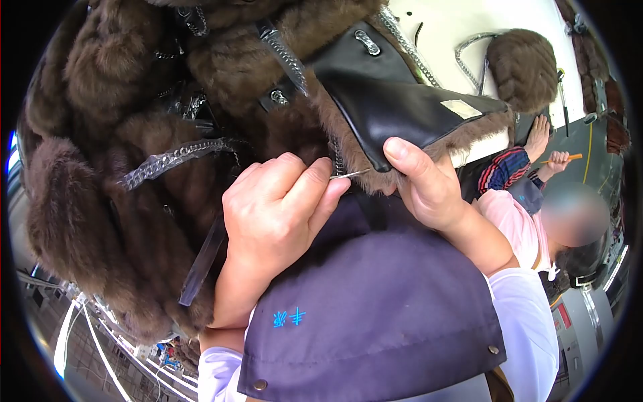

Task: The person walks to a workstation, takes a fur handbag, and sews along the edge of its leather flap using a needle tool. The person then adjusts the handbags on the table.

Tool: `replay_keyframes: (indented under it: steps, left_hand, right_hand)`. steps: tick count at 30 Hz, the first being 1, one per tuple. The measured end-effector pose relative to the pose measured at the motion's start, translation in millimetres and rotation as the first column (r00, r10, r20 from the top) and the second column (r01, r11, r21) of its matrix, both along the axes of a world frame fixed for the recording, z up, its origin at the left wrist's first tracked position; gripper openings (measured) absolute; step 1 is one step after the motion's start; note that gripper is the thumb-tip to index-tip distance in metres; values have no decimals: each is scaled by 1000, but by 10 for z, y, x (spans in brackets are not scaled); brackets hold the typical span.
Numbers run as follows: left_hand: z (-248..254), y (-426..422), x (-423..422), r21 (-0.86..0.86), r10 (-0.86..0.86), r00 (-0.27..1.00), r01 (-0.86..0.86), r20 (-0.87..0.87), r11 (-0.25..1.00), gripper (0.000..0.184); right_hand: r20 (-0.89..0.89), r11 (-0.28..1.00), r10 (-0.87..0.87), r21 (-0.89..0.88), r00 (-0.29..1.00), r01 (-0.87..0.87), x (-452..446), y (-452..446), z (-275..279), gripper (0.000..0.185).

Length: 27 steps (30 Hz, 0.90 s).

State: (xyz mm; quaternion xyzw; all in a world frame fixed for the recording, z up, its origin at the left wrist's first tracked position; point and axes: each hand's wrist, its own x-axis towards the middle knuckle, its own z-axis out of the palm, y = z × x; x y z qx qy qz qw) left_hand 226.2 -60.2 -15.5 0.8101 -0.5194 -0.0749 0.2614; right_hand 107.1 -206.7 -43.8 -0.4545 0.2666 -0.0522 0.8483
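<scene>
In the head view, my left hand [274,208] is closed in a pinch on a thin, pointed metal tool [348,175]. Its tip meets the fur edge at the near corner of a bag [402,114]. The bag has a smooth black leather side, a brown fur edge and a small pale label [461,108]. My right hand [429,187] grips that same corner, thumb on the black leather and the other fingers mostly hidden beneath. A silver chain [408,47] in clear plastic runs along the bag's far side.
Brown fur bags [120,187] with plastic-wrapped chains pile up on the left. Another fur bag [521,70] lies on the white table [455,20]. At the right, a co-worker in a pink top [512,218] holds an orange stick-like thing [575,157].
</scene>
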Motion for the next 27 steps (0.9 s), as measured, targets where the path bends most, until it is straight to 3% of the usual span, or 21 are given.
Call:
replay_keyframes:
  steps: [9,11,13,15,18,19,20,21,23,25,27]
  left_hand:
    - [-99,67,78,-126,-153,982,139,-108,982,18]
    - [-98,78,83,-108,-168,975,154,-144,982,15]
    - [-111,62,40,-118,-173,968,153,-184,981,11]
    - [-186,85,-8,-183,-145,952,97,-271,978,12]
    - [-243,162,-81,-85,-41,905,5,-424,996,19]
    - [-215,156,-97,-28,13,874,-30,-486,999,21]
    - [-217,64,-153,-3,65,766,-87,-639,996,25]
    - [-193,99,-156,148,163,729,-86,-665,985,26]
    - [-253,182,-235,173,207,742,-125,-637,977,26]
    - [-238,282,-313,202,269,656,-177,-705,963,26]
    - [-144,334,-399,225,293,540,-190,-789,956,24]
  right_hand:
    - [46,999,9,41,999,-11,-19,102,-68,25]
    - [-53,997,43,65,998,-40,-11,130,-10,29]
    - [11,995,61,80,998,-62,-25,100,-17,33]
    - [18,994,88,63,996,-89,-26,114,-32,34]
    - [142,995,95,9,985,-97,-11,53,-68,32]
    - [134,997,76,8,988,-77,2,44,-78,35]
    - [125,999,35,32,992,-39,3,-12,-129,34]
    - [124,998,2,57,992,-9,5,-47,-130,32]
    - [127,1000,-5,21,992,2,5,-178,-106,32]
    - [113,999,-31,-31,993,35,12,-327,-38,33]
    - [122,996,-76,57,990,70,69,-413,8,37]
